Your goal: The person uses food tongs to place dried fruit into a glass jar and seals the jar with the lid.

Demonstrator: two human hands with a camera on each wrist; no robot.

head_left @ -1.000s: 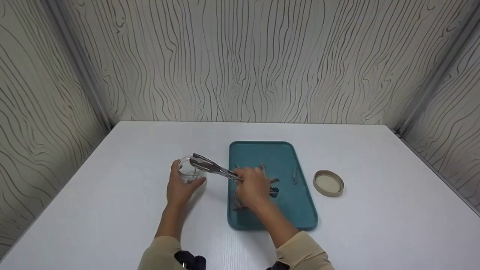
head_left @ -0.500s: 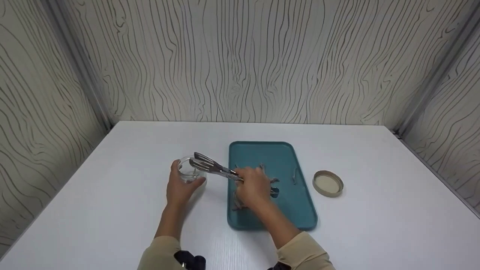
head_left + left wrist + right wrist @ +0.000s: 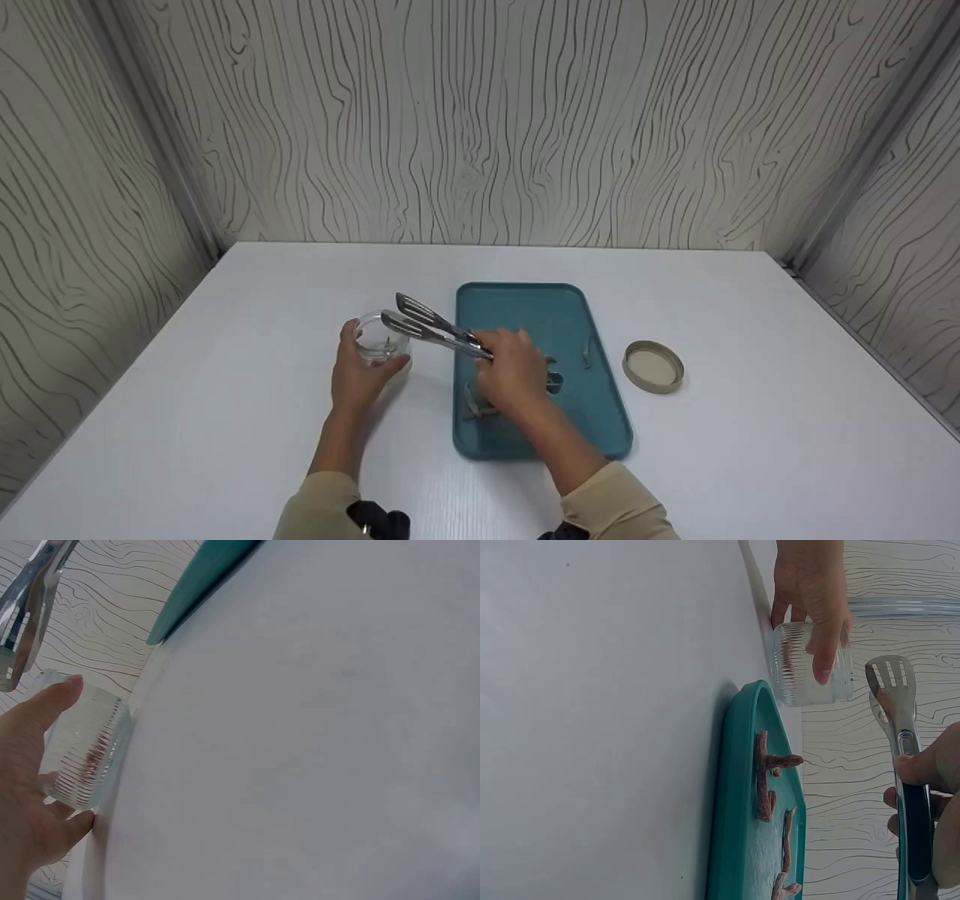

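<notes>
My left hand (image 3: 355,386) grips a clear ribbed glass jar (image 3: 799,686) standing on the table, thumb on one side and fingers on the other. Through its wall in the left wrist view shows a reddish-brown piece (image 3: 93,757), low in the jar. Metal tongs (image 3: 442,335) with slotted ends are held in my right hand (image 3: 514,371), above the tray's left edge. Their two ends stand apart with nothing visible between them, near the jar's right rim. Reddish-brown stick-like strips (image 3: 763,784) lie on the teal tray (image 3: 517,304), partly hidden by my right hand.
A round tan lid (image 3: 654,367) lies on the white table (image 3: 750,450) to the right of the tray. Patterned panels (image 3: 480,135) close off the back and both sides.
The tongs' ends have spread wider apart and shifted slightly up and to the right, away from the jar. My right hand has moved slightly right. The left hand keeps its hold on the jar.
</notes>
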